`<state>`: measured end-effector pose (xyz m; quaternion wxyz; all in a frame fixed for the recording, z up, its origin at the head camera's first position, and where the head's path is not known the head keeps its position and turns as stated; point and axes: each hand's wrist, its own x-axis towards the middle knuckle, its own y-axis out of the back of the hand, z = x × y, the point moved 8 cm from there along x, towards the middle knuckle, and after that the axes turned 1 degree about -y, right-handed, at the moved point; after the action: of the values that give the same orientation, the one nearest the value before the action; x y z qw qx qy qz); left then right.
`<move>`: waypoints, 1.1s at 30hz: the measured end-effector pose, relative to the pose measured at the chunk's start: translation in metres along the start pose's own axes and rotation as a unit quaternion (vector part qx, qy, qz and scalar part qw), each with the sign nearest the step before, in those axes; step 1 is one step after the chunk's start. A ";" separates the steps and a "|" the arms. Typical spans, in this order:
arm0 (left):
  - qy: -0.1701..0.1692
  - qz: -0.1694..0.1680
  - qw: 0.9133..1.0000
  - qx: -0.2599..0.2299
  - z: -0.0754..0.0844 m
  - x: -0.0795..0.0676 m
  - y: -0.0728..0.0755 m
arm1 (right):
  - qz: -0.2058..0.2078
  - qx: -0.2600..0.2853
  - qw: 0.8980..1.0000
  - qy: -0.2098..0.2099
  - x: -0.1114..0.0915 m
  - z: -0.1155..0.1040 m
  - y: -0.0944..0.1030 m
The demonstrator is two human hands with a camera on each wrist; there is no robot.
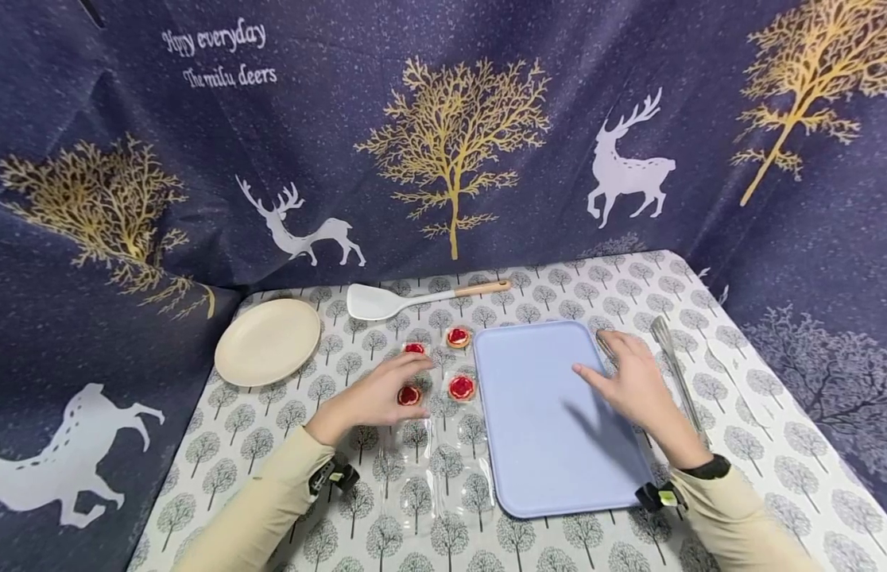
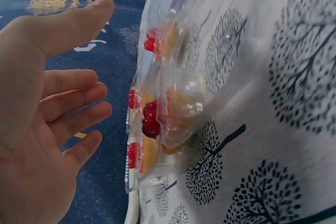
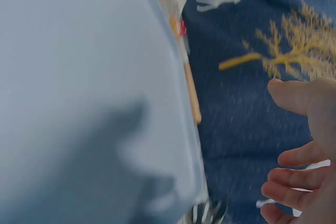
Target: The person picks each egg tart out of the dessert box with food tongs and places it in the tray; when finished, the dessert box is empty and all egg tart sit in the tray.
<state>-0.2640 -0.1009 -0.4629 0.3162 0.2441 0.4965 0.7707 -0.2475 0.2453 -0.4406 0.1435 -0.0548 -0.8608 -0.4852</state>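
Observation:
My left hand (image 1: pixel 386 393) is held over several small red-topped tarts (image 1: pixel 461 388) in a clear plastic tray (image 1: pixel 436 477). Its thumb and fingers are spread, with a gap to the tarts (image 2: pixel 151 119) in the left wrist view. In the head view it partly covers the left-hand tarts. My right hand (image 1: pixel 633 385) hovers by the right edge of the light blue tray (image 1: pixel 551 429), fingers loosely bent and holding nothing. Its shadow falls on the blue tray, which bears nothing else.
A beige plate (image 1: pixel 268 342) lies at the back left. Behind the tarts is a white spatula (image 1: pixel 375 303) with a wooden handle. A long metal utensil (image 1: pixel 674 365) lies right of the blue tray, partly behind my right hand. Dark curtains (image 1: pixel 486 40) border the tree-patterned tablecloth (image 1: pixel 222 477).

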 end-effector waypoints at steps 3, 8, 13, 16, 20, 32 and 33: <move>-0.003 -0.004 1.000 -0.005 -0.004 0.008 -0.003 | 0.005 -0.011 1.000 -0.015 0.001 0.016 0.002; -0.008 -0.006 1.000 -0.011 -0.008 0.019 -0.007 | 0.003 -0.025 0.999 -0.040 0.000 0.036 0.006; -0.017 -0.011 1.000 -0.016 -0.006 0.028 -0.008 | -0.006 -0.032 0.997 -0.063 -0.001 0.055 0.006; -0.018 -0.017 1.000 -0.017 -0.005 0.033 -0.011 | -0.014 -0.041 0.996 -0.081 -0.003 0.068 0.005; -0.014 -0.028 0.999 -0.014 -0.007 0.039 -0.016 | -0.022 -0.047 0.994 -0.096 -0.006 0.081 0.003; -0.014 -0.047 0.999 -0.014 -0.009 0.048 -0.022 | 0.016 -0.063 0.992 -0.108 -0.007 0.097 0.009; -0.015 -0.046 0.999 -0.013 -0.009 0.048 -0.022 | 0.013 -0.065 0.991 -0.117 -0.007 0.098 0.010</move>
<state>-0.2975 -0.0643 -0.4838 0.3615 0.2282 0.4921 0.7583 -0.2576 0.3346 -0.4827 0.0447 -0.1312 -0.8378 -0.5282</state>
